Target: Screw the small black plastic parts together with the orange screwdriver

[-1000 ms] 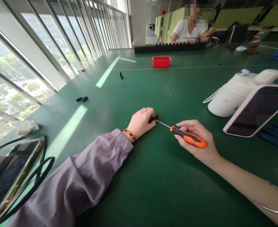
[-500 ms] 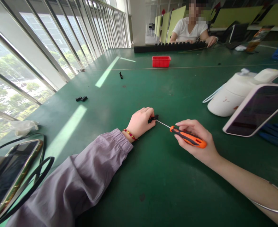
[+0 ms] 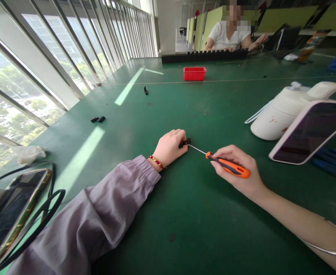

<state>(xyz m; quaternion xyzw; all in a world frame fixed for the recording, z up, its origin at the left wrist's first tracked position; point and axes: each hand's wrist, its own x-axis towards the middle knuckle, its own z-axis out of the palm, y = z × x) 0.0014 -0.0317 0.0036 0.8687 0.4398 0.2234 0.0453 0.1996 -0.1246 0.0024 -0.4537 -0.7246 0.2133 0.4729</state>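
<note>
My left hand (image 3: 172, 147) is closed on a small black part (image 3: 187, 141) just above the green table (image 3: 168, 202); my fingers cover much of the part, and its exact kind does not show. In my right hand (image 3: 239, 164) is a screwdriver (image 3: 232, 168) with an orange and black handle, gripped between thumb and fingers. Its thin metal shaft points left, and the tip meets the black part beside my left fingertips.
Small black pieces (image 3: 98, 119) lie at the left, another black piece (image 3: 146, 91) farther back. A red bin (image 3: 195, 74) stands beyond. On the right are a white bottle (image 3: 276, 112) and a propped phone (image 3: 313, 131); a second phone (image 3: 16, 210) and cable are left. A person (image 3: 227, 38) sits opposite.
My right fingers have shifted slightly on the screwdriver handle, and the handle has turned a little. My left hand stays in place. The person opposite has raised a hand.
</note>
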